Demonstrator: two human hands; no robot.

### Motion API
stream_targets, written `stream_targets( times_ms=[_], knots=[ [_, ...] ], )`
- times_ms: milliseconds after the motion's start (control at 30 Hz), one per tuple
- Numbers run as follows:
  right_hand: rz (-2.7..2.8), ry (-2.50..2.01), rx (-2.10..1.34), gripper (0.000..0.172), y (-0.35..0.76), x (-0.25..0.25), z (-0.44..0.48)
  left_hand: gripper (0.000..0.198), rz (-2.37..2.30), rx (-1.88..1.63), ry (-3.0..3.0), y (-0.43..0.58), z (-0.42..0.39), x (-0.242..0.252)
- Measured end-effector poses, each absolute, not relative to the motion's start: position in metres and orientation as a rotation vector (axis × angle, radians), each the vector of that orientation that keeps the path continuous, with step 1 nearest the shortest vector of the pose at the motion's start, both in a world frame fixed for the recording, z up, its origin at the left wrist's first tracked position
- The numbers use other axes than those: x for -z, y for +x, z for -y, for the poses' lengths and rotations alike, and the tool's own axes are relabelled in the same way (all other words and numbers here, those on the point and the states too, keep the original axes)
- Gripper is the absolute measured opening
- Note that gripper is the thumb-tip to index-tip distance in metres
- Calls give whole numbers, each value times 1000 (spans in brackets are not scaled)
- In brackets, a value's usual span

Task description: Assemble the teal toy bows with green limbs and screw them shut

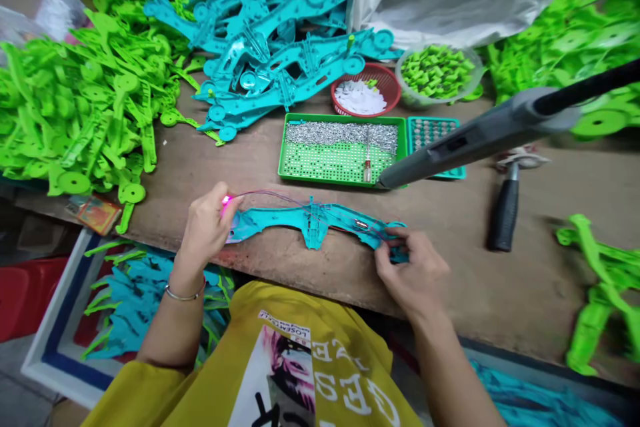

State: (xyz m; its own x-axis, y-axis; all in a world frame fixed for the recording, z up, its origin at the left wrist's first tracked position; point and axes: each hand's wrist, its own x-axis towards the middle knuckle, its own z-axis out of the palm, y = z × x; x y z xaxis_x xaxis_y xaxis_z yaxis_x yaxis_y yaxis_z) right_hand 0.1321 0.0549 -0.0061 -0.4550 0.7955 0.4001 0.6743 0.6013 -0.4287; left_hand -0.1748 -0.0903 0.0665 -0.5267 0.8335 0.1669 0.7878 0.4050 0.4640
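On the bench right in front of me lies a long blue plastic part with thin wires running along it. A small metal cylinder rests in its right half. My left hand pinches a small glowing pink light on the end of the wires, over the part's left end. At the other end, my right hand grips the blue part between thumb and fingers. Behind the part is a green tray of small metal pieces, with a screwdriver lying in it. A grey-handled tool hangs over the tray's right corner.
Green plastic parts heap at left, blue parts at the back. A red basket, a tub of green pieces and a teal tray stand behind. A black-handled hammer lies right. Below left is a crate.
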Motion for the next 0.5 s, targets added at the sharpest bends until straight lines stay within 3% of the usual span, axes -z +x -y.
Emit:
stream_targets(
  times_ms=[167,300,400,500],
  knots=[
    [2226,-1088,-194,15,137,-7,-59,8,-2366,-1182,1594,-153,88,-95],
    [2177,-991,-81,15,126,-42,-54,21,-2164,-1254,1579,-137,75,-101],
    [2173,-779,-296,24,109,-71,-50,33,-1881,-1191,1623,-126,60,-95],
    [2196,-772,-505,22,107,-84,-61,28,-1833,-1202,1610,-120,56,-92]
  ],
)
